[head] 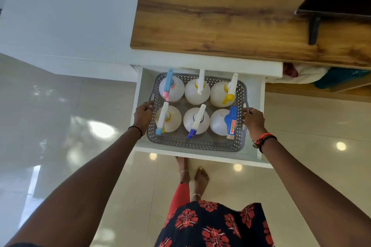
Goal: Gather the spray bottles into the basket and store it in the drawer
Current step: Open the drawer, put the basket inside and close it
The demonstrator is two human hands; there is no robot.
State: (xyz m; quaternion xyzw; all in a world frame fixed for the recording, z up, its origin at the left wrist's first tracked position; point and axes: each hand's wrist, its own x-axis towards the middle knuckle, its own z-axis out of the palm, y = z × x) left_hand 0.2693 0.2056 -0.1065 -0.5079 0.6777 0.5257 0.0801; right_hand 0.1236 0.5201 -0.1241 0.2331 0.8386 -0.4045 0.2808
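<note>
**A:** What did the basket look like?

**B:** The basket (195, 143) was grey plastic with a perforated, lattice-like wall and a loop handle on each short side. Six spray bottles stood upright inside it in two rows of three, their white rounded bodies nearly touching. The back row had a bottle with a light-blue and pink sprayer (169, 84), one with a white sprayer (200, 82) and one with a white and yellow sprayer (230, 90). The front row had a white sprayer with a blue tip (163, 118), a white sprayer with a dark-blue nozzle (197, 120) and a blue sprayer bearing an orange label (230, 121).

**A:** Where was it, and where were the hands?

**B:** It sat inside an open white drawer (200, 154), pulled out from under a wood-topped counter (210, 16). The left hand (143, 115) was closed around the basket's left handle, and the right hand (253, 119) was closed around its right handle, so the basket lay directly between them. Both arms reached down from above a glossy tiled floor (80, 126).
</note>
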